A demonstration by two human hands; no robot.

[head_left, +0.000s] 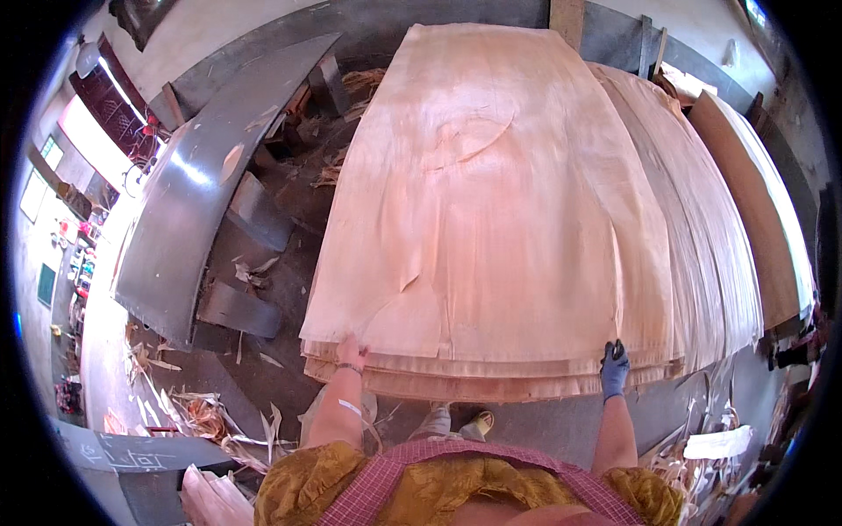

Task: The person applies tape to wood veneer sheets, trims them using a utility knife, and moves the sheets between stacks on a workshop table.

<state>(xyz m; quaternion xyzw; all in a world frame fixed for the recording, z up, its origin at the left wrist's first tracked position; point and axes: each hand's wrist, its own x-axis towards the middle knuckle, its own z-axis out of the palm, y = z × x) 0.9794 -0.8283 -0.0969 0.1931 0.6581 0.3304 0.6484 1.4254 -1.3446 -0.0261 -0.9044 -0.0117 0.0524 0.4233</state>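
A large thin sheet of pale pinkish wood veneer lies on top of a stack of similar sheets in front of me. It has a torn curved flap near its far middle and lengthwise creases toward the near edge. My bare left hand is closed on the sheet's near edge close to the left corner. At the right part of that edge, my right hand, in a blue-grey glove with dark fingertips, pinches the sheet. The thumbs and fingertips are too small to make out fully.
Along the left runs a long dark smooth-topped table. More veneer and a brown board stack stand at the right. Veneer scraps litter the floor at left, and others lie at lower right beside a white piece.
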